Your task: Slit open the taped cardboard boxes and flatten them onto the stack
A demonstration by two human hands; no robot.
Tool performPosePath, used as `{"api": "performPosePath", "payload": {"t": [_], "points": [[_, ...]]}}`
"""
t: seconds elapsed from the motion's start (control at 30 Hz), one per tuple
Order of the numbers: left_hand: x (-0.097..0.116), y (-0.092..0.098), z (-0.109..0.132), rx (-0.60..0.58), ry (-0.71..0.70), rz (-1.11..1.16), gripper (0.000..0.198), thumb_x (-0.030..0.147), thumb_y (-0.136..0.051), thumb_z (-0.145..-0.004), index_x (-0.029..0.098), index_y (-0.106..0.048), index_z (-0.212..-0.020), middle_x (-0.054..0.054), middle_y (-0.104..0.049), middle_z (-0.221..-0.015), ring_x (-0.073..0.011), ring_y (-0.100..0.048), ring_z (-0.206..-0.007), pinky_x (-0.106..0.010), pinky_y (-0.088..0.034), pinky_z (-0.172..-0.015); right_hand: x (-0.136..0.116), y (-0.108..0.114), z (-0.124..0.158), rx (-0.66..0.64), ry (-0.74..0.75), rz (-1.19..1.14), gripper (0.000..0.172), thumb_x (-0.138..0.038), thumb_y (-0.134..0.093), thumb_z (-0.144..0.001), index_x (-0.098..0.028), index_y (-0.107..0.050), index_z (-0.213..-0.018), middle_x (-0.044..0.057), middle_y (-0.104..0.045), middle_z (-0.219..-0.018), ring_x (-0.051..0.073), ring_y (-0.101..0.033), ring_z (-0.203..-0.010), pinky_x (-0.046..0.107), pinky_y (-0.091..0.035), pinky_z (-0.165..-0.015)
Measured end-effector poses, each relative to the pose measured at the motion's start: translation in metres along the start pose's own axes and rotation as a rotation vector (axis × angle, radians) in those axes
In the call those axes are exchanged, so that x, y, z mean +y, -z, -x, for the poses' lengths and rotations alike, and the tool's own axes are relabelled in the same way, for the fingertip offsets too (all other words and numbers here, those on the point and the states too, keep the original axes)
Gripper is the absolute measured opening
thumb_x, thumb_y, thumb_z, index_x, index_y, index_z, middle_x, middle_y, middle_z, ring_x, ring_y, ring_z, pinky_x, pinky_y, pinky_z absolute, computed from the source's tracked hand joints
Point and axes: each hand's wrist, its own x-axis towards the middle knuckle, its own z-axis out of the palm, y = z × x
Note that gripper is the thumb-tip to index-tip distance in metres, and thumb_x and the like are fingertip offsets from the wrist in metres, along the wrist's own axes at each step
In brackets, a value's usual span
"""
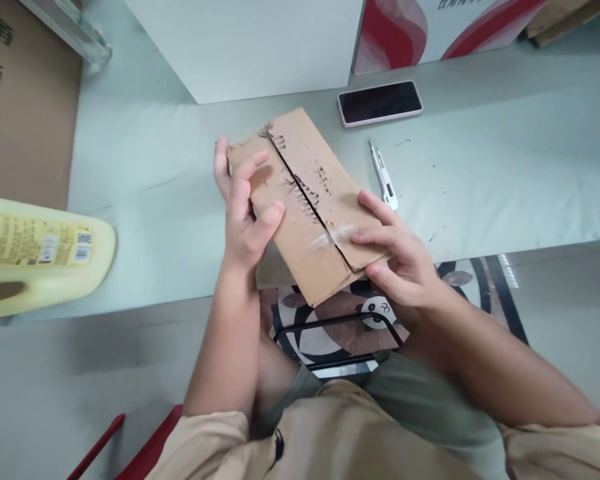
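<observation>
Between my two hands a brown cardboard box is held tilted above the front part of the table. Its two top flaps meet along a narrow dark seam, with torn, scuffed patches on both sides. My left hand grips the box's left side, thumb and a finger over the top face. At the lower right corner my right hand holds it, fingertips on the flap near the seam's end. A white utility knife lies on the table just beyond my right hand. The underside of the box is hidden.
A phone rests behind the knife. White boxes stand along the back, one with red swirls. On the left are a large yellow bottle and a brown carton. The table's front edge runs below the held box.
</observation>
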Motion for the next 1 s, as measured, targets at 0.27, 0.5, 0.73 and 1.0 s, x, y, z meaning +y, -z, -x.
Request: {"api": "performPosePath", "payload": {"t": [0.27,0.5,0.73,1.0], "points": [[-0.007,-0.004,0.005,-0.027,-0.111,0.040,0.054,0.067,-0.075,-0.075,0.029,-0.067,-0.113,-0.003,-0.036,-0.167,-0.0345,-0.017,-0.164,-0.052,-0.028,-0.131,0.003,-0.003,-0.003,0.033,0.082,-0.041,0.030,-0.046,-0.061,-0.096,-0.035,-0.067,-0.123,0.001,-0.048,-0.163,0.033,-0.050,-0.149,0.058,-0.047,-0.119],[-0.010,-0.005,0.003,0.021,-0.074,-0.001,0.049,0.067,-0.075,-0.076,0.028,-0.064,-0.103,-0.002,-0.037,-0.167,-0.0363,-0.016,-0.164,-0.052,-0.026,-0.132,0.034,0.003,-0.001,0.304,-0.156,0.051,0.038,-0.052,-0.047,-0.102,-0.036,-0.064,-0.132,0.007,-0.066,-0.128,0.025,-0.068,-0.111,0.047,-0.060,-0.095],[-0.020,-0.005,0.004,-0.005,-0.125,-0.022,0.053,0.072,-0.070,-0.077,0.031,-0.064,-0.109,0.001,-0.030,-0.171,-0.0335,-0.015,-0.165,-0.047,-0.023,-0.134,0.071,0.008,0.004,0.012,-0.471,0.698,0.055,-0.050,-0.062,-0.090,-0.028,-0.064,-0.140,0.016,-0.054,-0.152,0.048,-0.044,-0.142,0.073,-0.040,-0.109],[-0.025,0.000,0.005,-0.040,-0.157,-0.056,0.037,0.053,-0.065,-0.084,0.033,-0.062,-0.115,0.003,-0.035,-0.167,-0.0304,-0.009,-0.166,-0.047,-0.018,-0.135,0.049,0.011,-0.014,0.044,-0.648,0.658,0.020,-0.029,-0.055,-0.086,-0.021,-0.068,-0.098,0.012,-0.072,-0.098,0.028,-0.064,-0.088,0.041,-0.050,-0.078]]}}
